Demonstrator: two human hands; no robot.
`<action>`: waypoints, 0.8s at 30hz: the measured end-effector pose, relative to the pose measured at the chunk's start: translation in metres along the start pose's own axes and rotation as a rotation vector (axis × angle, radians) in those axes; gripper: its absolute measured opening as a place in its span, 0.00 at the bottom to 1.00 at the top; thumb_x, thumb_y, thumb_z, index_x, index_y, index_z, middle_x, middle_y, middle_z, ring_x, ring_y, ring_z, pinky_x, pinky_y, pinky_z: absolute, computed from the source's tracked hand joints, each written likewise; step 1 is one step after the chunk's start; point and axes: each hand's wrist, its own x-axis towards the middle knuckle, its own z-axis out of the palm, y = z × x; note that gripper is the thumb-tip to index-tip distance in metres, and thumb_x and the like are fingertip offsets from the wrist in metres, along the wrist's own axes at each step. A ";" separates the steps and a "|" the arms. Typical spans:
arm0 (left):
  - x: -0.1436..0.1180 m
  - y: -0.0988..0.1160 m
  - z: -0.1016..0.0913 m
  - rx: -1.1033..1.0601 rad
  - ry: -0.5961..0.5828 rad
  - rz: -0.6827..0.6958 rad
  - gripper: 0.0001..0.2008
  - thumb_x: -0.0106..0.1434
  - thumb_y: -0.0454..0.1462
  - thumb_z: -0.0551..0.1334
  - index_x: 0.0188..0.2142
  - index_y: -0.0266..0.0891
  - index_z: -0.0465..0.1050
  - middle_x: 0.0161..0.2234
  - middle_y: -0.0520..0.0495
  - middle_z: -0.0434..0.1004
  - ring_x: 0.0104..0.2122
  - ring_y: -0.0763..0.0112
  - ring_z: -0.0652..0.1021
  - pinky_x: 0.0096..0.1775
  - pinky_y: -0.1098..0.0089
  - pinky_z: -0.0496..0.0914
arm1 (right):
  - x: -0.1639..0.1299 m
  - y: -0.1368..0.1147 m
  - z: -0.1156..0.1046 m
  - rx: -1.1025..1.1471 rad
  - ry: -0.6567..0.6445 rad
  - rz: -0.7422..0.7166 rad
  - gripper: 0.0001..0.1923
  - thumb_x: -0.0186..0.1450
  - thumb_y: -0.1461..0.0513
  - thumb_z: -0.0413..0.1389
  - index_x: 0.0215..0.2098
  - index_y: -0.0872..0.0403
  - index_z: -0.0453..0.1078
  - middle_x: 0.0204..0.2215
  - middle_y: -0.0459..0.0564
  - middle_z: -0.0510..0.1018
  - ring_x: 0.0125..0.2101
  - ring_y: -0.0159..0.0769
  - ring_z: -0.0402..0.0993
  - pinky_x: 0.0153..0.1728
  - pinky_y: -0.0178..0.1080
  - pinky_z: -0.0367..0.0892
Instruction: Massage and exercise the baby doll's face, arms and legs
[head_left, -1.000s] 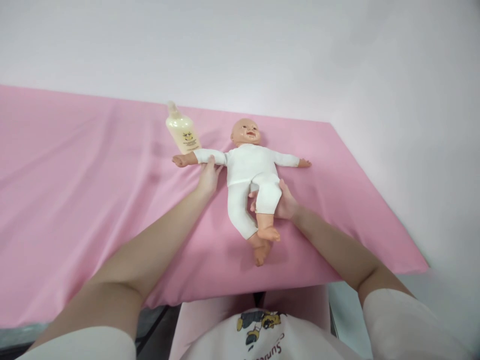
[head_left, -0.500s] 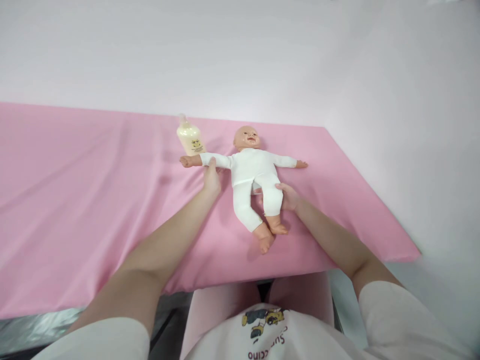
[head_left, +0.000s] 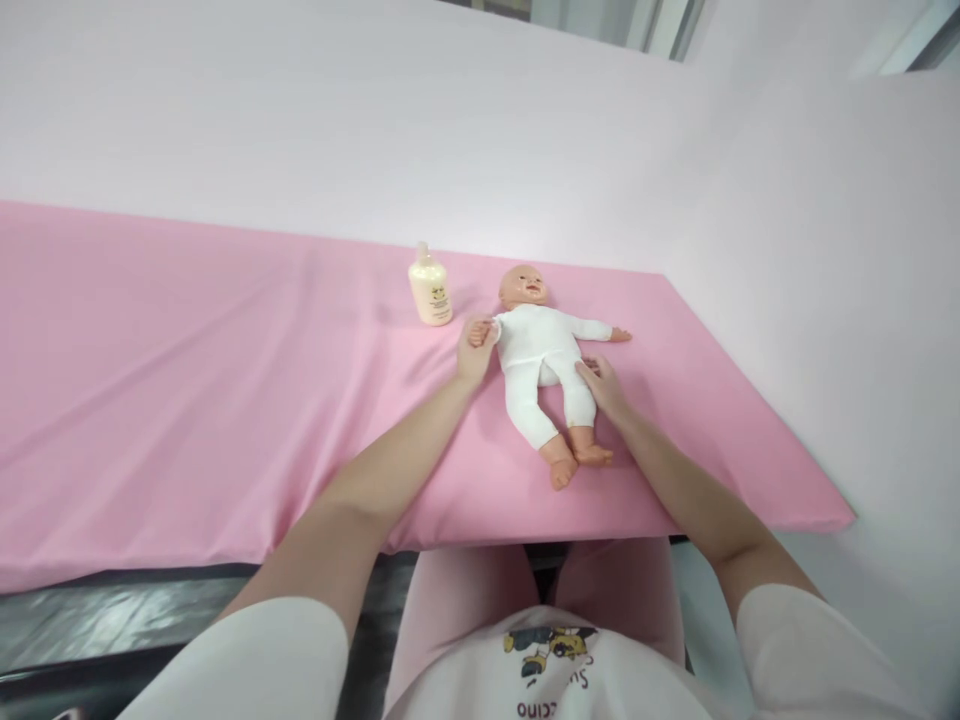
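A baby doll [head_left: 538, 335] in a white suit lies on its back on the pink-covered table [head_left: 225, 400], bare feet toward me. My left hand [head_left: 472, 362] is closed around the doll's arm on the left side, which is bent so that its small hand shows over mine. Some of my left fingers are hidden behind that arm. At the doll's other side, my right hand [head_left: 604, 388] holds the upper leg near the hip, thumb over the white cloth and fingers bent beside it. A pump bottle [head_left: 432, 295] of pale yellow liquid stands upright left of the doll.
A white wall [head_left: 337, 120] rises behind the table, with window frames [head_left: 660, 28] at the top. The cover's right edge runs diagonally past the doll. Wrinkles cross the cloth at the left, and my legs [head_left: 465, 600] are below the front edge.
The doll's left-side arm, stretched outward before, is now folded in within my left hand. My right fingers have come out from under the leg to its outer side. The camera view has shifted.
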 end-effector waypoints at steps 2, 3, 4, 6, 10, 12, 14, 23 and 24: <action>-0.006 0.003 0.003 0.039 -0.145 0.047 0.16 0.57 0.48 0.74 0.36 0.41 0.76 0.40 0.44 0.83 0.45 0.62 0.82 0.58 0.58 0.74 | 0.002 0.008 -0.002 -0.205 0.274 -0.198 0.10 0.64 0.55 0.62 0.42 0.48 0.71 0.38 0.53 0.74 0.40 0.43 0.67 0.40 0.42 0.69; -0.008 0.004 0.004 0.056 -0.192 0.051 0.15 0.57 0.48 0.73 0.34 0.41 0.76 0.39 0.44 0.83 0.44 0.62 0.81 0.57 0.58 0.74 | 0.003 0.012 -0.002 -0.303 0.346 -0.272 0.12 0.62 0.55 0.62 0.42 0.49 0.72 0.41 0.53 0.74 0.41 0.42 0.67 0.41 0.42 0.69; -0.010 0.005 0.004 0.068 -0.221 0.043 0.15 0.57 0.48 0.73 0.33 0.41 0.76 0.37 0.45 0.83 0.42 0.62 0.81 0.55 0.59 0.74 | 0.003 0.016 -0.001 -0.385 0.359 -0.314 0.12 0.61 0.55 0.62 0.42 0.49 0.72 0.42 0.52 0.74 0.40 0.41 0.68 0.42 0.42 0.69; -0.011 0.007 0.004 0.089 -0.235 0.018 0.14 0.57 0.48 0.72 0.31 0.41 0.76 0.34 0.46 0.82 0.38 0.63 0.81 0.50 0.60 0.75 | 0.002 0.022 0.003 -0.500 0.303 -0.331 0.11 0.62 0.53 0.59 0.39 0.50 0.72 0.38 0.49 0.73 0.36 0.40 0.67 0.41 0.42 0.68; -0.011 0.009 0.003 0.144 -0.257 0.041 0.14 0.57 0.47 0.72 0.30 0.41 0.75 0.30 0.49 0.80 0.34 0.65 0.79 0.45 0.63 0.75 | 0.007 0.021 0.007 -0.602 0.260 -0.363 0.12 0.65 0.53 0.58 0.27 0.49 0.67 0.28 0.46 0.68 0.32 0.39 0.64 0.42 0.44 0.68; -0.011 0.009 0.004 0.173 -0.271 0.066 0.14 0.58 0.48 0.72 0.30 0.41 0.74 0.29 0.51 0.78 0.32 0.67 0.77 0.42 0.64 0.74 | 0.016 0.014 0.010 -0.634 0.256 -0.414 0.11 0.66 0.54 0.58 0.27 0.48 0.67 0.29 0.49 0.69 0.34 0.42 0.65 0.46 0.48 0.70; -0.012 0.009 0.005 0.188 -0.264 0.076 0.16 0.58 0.49 0.72 0.29 0.42 0.72 0.26 0.53 0.75 0.30 0.68 0.74 0.40 0.65 0.73 | 0.028 0.004 0.017 -0.652 0.212 -0.455 0.07 0.67 0.55 0.59 0.36 0.49 0.72 0.36 0.54 0.73 0.38 0.45 0.67 0.50 0.52 0.71; -0.012 -0.002 0.004 0.113 -0.346 0.073 0.26 0.61 0.61 0.66 0.28 0.42 0.67 0.24 0.53 0.69 0.28 0.67 0.73 0.38 0.63 0.72 | 0.095 -0.007 0.045 -0.584 -0.206 -0.574 0.31 0.64 0.51 0.66 0.61 0.55 0.70 0.59 0.61 0.76 0.60 0.51 0.71 0.68 0.56 0.60; -0.013 -0.004 0.004 0.113 -0.342 0.068 0.25 0.61 0.61 0.65 0.29 0.43 0.67 0.25 0.52 0.70 0.29 0.67 0.74 0.39 0.63 0.73 | 0.100 -0.005 0.043 -0.584 -0.209 -0.553 0.31 0.64 0.51 0.66 0.60 0.56 0.71 0.57 0.61 0.77 0.58 0.51 0.73 0.67 0.56 0.61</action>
